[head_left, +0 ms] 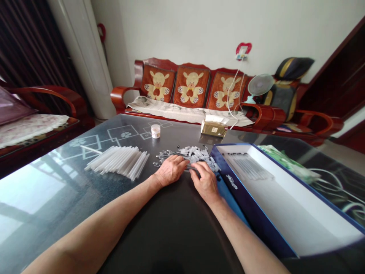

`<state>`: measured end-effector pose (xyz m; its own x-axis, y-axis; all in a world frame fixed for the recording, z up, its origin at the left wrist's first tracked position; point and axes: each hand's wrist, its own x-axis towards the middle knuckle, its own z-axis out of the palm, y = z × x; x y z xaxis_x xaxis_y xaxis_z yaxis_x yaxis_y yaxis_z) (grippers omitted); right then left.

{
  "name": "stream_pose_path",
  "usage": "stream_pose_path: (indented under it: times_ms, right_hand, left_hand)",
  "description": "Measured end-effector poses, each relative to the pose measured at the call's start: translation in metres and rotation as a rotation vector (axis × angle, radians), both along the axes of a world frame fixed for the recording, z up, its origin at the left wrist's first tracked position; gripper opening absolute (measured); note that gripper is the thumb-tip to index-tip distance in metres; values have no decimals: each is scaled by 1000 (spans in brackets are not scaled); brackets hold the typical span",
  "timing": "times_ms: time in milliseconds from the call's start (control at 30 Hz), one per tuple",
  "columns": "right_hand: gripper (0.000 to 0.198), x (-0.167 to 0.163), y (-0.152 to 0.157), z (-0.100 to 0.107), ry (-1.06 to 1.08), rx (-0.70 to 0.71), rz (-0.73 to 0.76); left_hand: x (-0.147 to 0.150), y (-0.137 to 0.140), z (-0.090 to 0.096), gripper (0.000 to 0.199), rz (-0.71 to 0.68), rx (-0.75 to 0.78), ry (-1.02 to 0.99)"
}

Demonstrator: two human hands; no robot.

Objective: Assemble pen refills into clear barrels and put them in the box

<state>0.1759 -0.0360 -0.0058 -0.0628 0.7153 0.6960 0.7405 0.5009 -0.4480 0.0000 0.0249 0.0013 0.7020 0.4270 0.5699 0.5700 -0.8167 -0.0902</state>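
Observation:
My left hand (172,170) rests low over the table, its fingers curled together at the near edge of a pile of small parts. Close beside it, my right hand (205,182) has its thumb and fingers pinched, fingertips almost meeting those of the left. A thin greyish piece shows between the two hands, too small to name. Just beyond the fingers lie short white plastic pieces (196,153) and small metallic, dark-ended parts (164,155). Left of my left hand is a row of long translucent white tubes (118,161).
A blue-sided box (281,215) with a white inside stands at right, holding a row of thin clear sticks with dark ends (248,165). Behind it lie a green packet (288,161) and white cables (333,182). A small white cup (155,131) and tissue box (213,127) stand farther back.

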Motion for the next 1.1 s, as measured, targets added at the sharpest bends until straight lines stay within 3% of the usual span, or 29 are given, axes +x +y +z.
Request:
stream_pose_path:
  times_ms: [133,267,433,533,633,700,1100]
  right_hand:
    - [19,-4,-3,5,-223,-38,-89]
    - [17,4,-8,34,-367,-82,-188]
    - [19,61,-15,91,-446,-163,-448]
    - [23,108,-14,109,-517,-382,-657]
    - [28,142,-10,109,-541,-638,-768]
    - [30,154,-7,101,-530,-730,-790]
    - [26,147,8,68,-516,-876,-792]
  left_hand:
    - [-1,-1,1,33,-42,24,-38]
    - [-6,-3,8,44,32,97,-236]
    - [-10,0,8,54,86,125,-407]
    - [-8,2,5,51,68,102,-382]
    - [-8,4,3,47,64,89,-381]
    - [-8,5,2,45,69,84,-387]
    - [-11,10,-2,39,55,86,-402]
